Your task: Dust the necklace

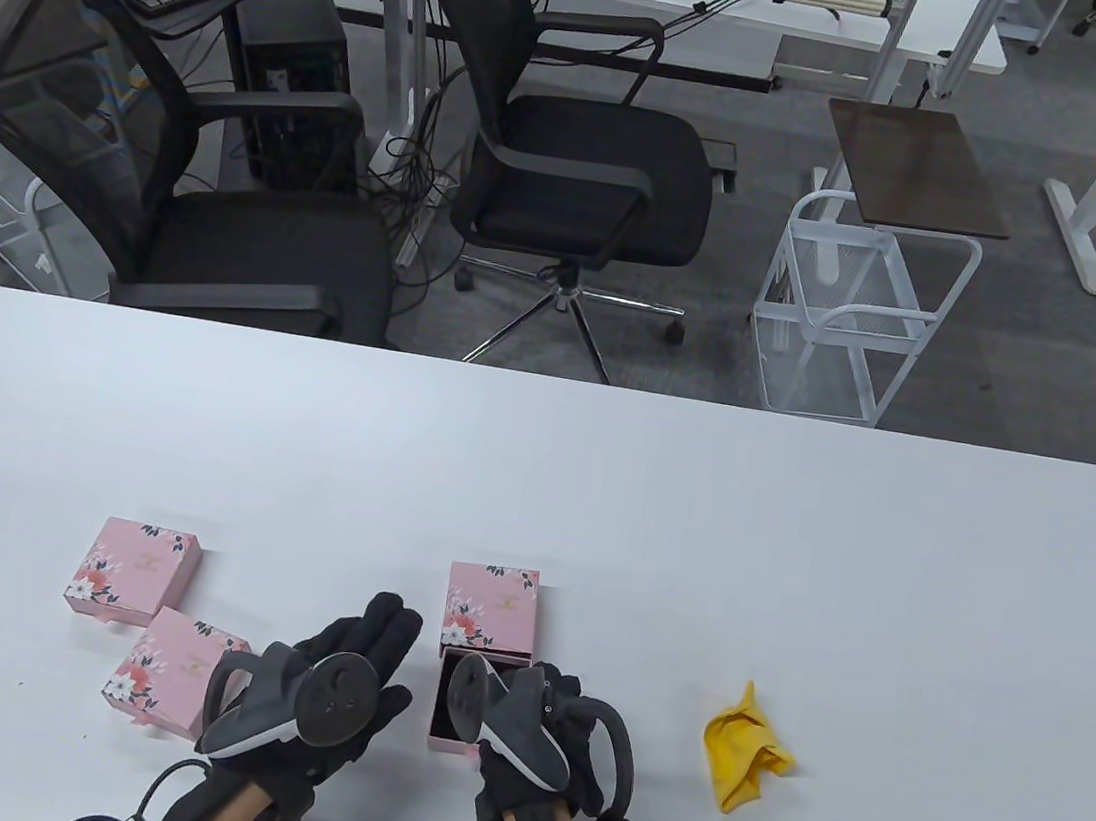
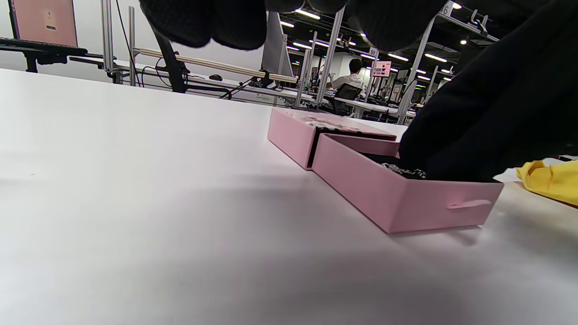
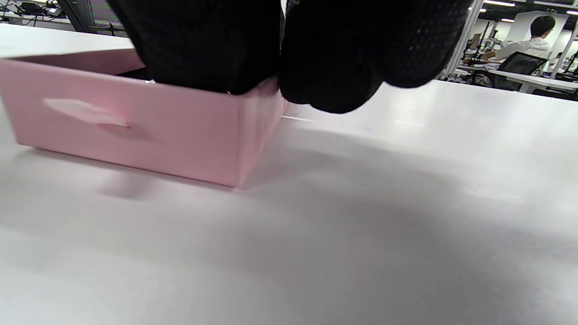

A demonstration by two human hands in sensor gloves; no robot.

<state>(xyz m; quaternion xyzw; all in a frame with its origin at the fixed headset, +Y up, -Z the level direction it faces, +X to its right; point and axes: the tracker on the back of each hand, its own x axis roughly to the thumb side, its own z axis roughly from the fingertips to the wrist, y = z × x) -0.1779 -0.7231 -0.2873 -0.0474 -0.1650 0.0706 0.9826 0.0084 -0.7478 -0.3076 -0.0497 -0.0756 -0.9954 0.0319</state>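
Observation:
An open pink drawer [image 1: 450,720] juts from its floral pink sleeve [image 1: 490,607] near the table's front. A silver necklace [image 2: 402,170] lies on the drawer's black lining. My right hand [image 1: 560,686] reaches down into the drawer, and in the left wrist view its fingertips [image 2: 433,169] come together on the chain. In the right wrist view two fingers [image 3: 203,49] dip inside the drawer [image 3: 135,128] while the others hang outside its corner. My left hand [image 1: 386,626] lies just left of the drawer with straight fingers, holding nothing. A crumpled yellow cloth [image 1: 747,749] sits to the right.
Two more closed floral pink boxes [image 1: 133,571] [image 1: 176,671] lie left of my left hand. The white table [image 1: 597,498] stretches wide behind. Beyond its far edge stand black office chairs [image 1: 582,153] and a white wire cart [image 1: 859,310].

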